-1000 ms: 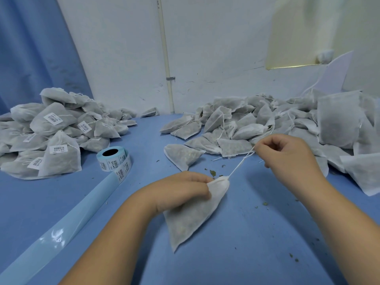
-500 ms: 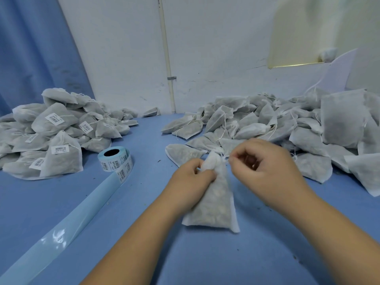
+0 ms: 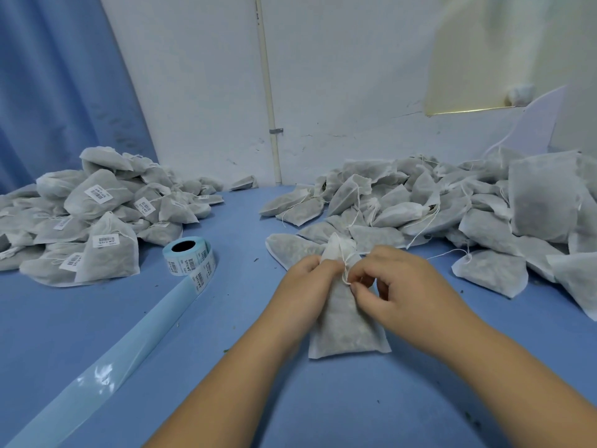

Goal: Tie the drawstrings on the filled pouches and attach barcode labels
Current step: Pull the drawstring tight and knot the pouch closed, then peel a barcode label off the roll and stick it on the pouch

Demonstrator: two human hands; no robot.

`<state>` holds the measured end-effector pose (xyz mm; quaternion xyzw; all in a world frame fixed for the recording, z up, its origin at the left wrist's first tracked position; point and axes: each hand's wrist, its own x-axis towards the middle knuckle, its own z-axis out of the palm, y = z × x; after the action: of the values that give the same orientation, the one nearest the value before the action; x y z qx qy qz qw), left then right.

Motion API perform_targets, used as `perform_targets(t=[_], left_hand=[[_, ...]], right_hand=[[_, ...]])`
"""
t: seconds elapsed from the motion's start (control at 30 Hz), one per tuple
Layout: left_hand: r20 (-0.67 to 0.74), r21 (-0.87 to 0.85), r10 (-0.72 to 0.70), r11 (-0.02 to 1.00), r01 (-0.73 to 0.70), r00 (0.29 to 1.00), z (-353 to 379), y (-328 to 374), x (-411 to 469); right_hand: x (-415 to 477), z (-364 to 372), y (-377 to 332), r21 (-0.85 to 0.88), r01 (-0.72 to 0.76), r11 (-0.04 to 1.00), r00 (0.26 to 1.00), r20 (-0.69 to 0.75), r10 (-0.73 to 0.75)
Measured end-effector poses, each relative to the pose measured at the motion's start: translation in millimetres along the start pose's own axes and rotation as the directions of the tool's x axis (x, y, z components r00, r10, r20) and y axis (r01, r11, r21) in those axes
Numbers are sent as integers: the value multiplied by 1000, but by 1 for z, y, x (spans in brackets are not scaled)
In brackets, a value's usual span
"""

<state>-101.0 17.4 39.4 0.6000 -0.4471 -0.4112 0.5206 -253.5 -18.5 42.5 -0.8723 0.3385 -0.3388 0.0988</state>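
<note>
Both hands together at the pouch [image 3: 347, 324] neck — left hand [image 3: 310, 279] grips the gathered top, right hand [image 3: 397, 286] pinches the drawstring [image 3: 345, 273]. Pouch bottom rests on the tabletop [image 3: 97, 324], mid-front.

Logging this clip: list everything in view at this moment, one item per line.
held pouch: one, grey-white, table centre, between both hands
drawstring: one, white, at its neck
labelled pouches: a heap, grey-white, rear left
unlabelled pouches: a heap, grey-white, rear right
label roll: one, pale blue and white, beside the left heap
backing strip: one, pale blue, trailing from roll to lower left
table: one, blue, underneath all
curtain: one, blue, far left
left hand: one, grips pouch neck
right hand: one, pinches drawstring
</note>
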Motion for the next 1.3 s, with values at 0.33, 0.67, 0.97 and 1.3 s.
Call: perform_targets(t=[0.33,0.67,0.97,1.3], left_hand=[[-27,-105,26,994,-28,999,-14,10,-5],[-408,-249,50,955,-164,911,-126,23,-14],[-269,-737,-231,674,-45,935,-225,2,-32],[-146,-611,-329,772,177,933,-214,-16,-12]], right_hand=[[2,4,-1,303,-54,951,997,-38,69],[-2,39,-24,240,29,970,992,113,-58],[34,82,-58,250,14,968,966,245,-77],[111,169,-106,264,-181,947,977,159,142]])
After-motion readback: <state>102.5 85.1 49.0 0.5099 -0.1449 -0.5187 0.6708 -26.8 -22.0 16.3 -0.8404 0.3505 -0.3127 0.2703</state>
